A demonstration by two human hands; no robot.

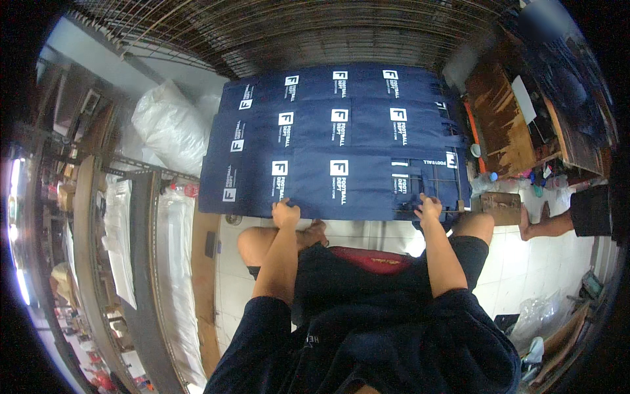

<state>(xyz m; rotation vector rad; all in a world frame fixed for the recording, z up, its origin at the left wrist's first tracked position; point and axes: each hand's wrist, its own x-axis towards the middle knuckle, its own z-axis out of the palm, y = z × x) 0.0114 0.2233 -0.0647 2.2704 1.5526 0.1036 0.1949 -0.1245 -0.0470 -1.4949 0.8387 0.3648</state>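
Note:
Rows of dark blue fabric panels (308, 141) with white printed marks lie flat and side by side on a wire rack (436, 190). At the near edge, my left hand (286, 214) is closed with its fingers curled over the border of a panel. Further right along that edge, my right hand (428, 209) pinches fabric beside the bare wires; its fingertips are partly hidden. Between the hands stretches one smooth panel. Toward the right end the cloth is broken by gaps where the rack's bars show.
Stacked wire racks (315, 33) rise behind the fabric. A white plastic bag (169, 121) stands at left, above shelving (147, 262). On the right are a worn wooden cabinet (495, 125), a wooden block (502, 209) and another person's bare leg (551, 226).

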